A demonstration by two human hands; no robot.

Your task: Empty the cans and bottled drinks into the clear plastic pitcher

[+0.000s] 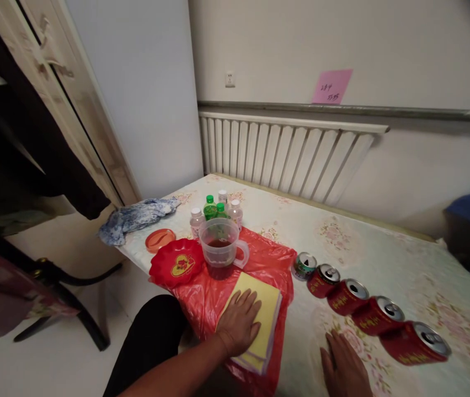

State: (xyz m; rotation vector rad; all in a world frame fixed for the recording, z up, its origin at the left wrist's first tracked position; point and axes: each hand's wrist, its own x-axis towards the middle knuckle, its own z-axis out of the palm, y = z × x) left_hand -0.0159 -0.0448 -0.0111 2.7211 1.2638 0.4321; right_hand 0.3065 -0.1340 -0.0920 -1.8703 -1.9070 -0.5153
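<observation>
My left hand [240, 322] lies flat, fingers spread, on a stack of yellow sheets [267, 311] with pale edges showing at its side. Under the stack is a red plastic bag [202, 300] spread over the table. My right hand [345, 366] rests on the flowered tablecloth with its fingers stretched out, holding nothing. Beside it runs a slanting row of several drink cans, mostly red [378, 315], with a green can [304, 266] at the far end. A clear plastic jug [219, 248] with dark liquid stands beyond my left hand, its handle pointing right.
A red scalloped plate [160, 270] and an orange-red lid [159, 240] lie left of the jug. Several small bottles [209, 207] with green or white caps stand behind it. A blue-white cloth [139, 218] lies at the table's left edge. A radiator [284, 154] lines the wall.
</observation>
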